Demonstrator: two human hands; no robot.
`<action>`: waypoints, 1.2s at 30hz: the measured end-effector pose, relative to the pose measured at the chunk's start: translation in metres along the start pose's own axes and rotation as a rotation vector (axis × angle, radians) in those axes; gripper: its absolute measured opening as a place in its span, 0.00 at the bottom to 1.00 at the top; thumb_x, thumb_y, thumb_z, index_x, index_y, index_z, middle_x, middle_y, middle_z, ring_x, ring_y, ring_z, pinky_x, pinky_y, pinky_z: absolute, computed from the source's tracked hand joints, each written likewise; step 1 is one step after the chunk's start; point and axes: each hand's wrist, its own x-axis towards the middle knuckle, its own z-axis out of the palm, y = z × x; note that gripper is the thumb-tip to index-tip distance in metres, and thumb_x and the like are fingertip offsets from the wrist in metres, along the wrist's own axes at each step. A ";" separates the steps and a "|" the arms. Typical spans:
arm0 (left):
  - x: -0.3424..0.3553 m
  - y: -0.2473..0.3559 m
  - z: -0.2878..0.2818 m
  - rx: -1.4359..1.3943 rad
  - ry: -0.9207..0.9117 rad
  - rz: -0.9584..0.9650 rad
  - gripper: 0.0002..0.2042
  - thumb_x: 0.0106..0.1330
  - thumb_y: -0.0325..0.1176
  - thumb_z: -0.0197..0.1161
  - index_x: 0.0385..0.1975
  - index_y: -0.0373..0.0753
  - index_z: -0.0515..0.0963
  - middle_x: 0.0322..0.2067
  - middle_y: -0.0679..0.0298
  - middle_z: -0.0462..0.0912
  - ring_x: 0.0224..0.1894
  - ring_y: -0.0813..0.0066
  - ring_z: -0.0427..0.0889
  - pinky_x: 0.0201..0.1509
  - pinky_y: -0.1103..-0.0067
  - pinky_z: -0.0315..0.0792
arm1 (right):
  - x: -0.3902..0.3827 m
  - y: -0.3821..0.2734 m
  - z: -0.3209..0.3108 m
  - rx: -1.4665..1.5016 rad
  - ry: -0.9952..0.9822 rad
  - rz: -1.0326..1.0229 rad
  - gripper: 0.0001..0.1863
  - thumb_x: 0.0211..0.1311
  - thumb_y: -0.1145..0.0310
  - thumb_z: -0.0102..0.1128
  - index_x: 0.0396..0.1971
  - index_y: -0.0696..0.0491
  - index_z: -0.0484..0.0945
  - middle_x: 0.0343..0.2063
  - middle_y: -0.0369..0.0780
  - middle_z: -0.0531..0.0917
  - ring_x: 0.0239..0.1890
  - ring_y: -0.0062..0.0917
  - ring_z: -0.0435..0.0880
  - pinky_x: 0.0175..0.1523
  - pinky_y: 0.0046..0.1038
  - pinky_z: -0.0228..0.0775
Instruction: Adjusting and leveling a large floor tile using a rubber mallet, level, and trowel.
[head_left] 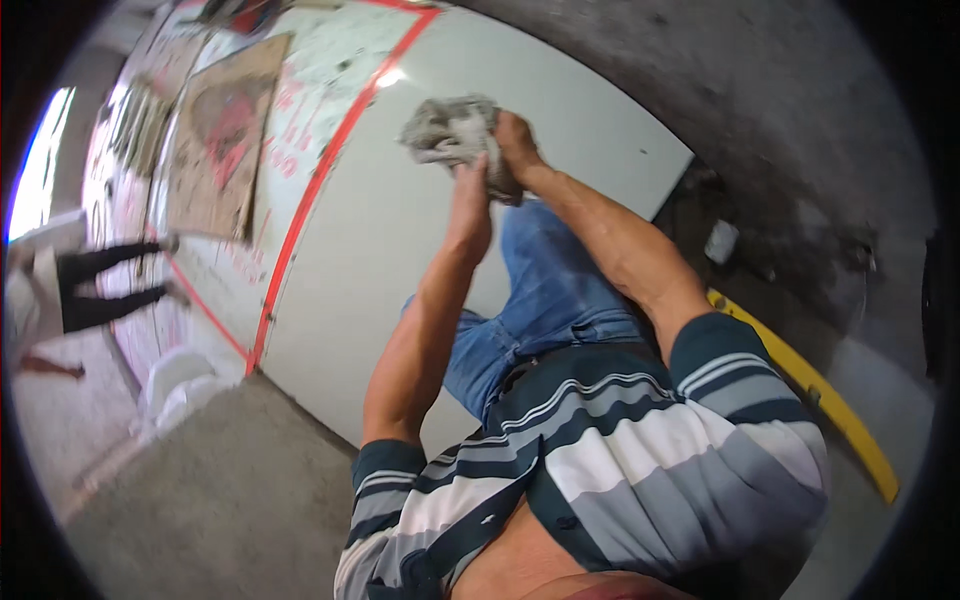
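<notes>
A crumpled grey-white rag (pixel 448 132) is bunched up between my two hands, above a large smooth white panel (pixel 590 115). My right hand (pixel 517 148) is closed on the rag's right side. From below, my left hand (pixel 472 200) presses its fingers into the rag; part of those fingers is hidden in the folds. One leg in blue jeans is bent just beneath the hands, over the panel. A red tape strip (pixel 325 165) runs along the panel's left side.
Left of the tape lies a marked white surface with a worn wooden board (pixel 225 130) on it. Another person (pixel 100 285) in dark trousers is at the far left. A long yellow bar (pixel 815 390) lies on the floor at right, near a pale block (pixel 721 242).
</notes>
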 end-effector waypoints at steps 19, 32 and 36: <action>0.063 -0.029 0.066 -0.041 0.001 -0.022 0.17 0.63 0.39 0.55 0.43 0.32 0.71 0.37 0.57 0.76 0.40 0.70 0.76 0.43 0.77 0.71 | -0.036 0.028 -0.060 -0.072 0.244 0.221 0.18 0.55 0.66 0.46 0.45 0.57 0.70 0.36 0.52 0.78 0.41 0.46 0.75 0.44 0.43 0.67; 0.096 -0.060 0.081 0.193 0.078 -0.133 0.21 0.66 0.44 0.46 0.45 0.31 0.72 0.40 0.57 0.78 0.40 0.66 0.78 0.44 0.75 0.73 | -0.069 -0.016 -0.116 -0.272 0.109 -0.080 0.32 0.53 0.49 0.59 0.53 0.54 0.65 0.47 0.51 0.74 0.49 0.45 0.73 0.54 0.38 0.65; 0.046 -0.043 0.129 -0.036 -0.228 -0.686 0.31 0.66 0.58 0.35 0.57 0.38 0.61 0.53 0.56 0.68 0.52 0.62 0.70 0.52 0.63 0.66 | -0.097 0.032 -0.183 -0.204 0.186 0.175 0.30 0.51 0.52 0.61 0.49 0.55 0.67 0.41 0.49 0.78 0.44 0.40 0.77 0.48 0.36 0.68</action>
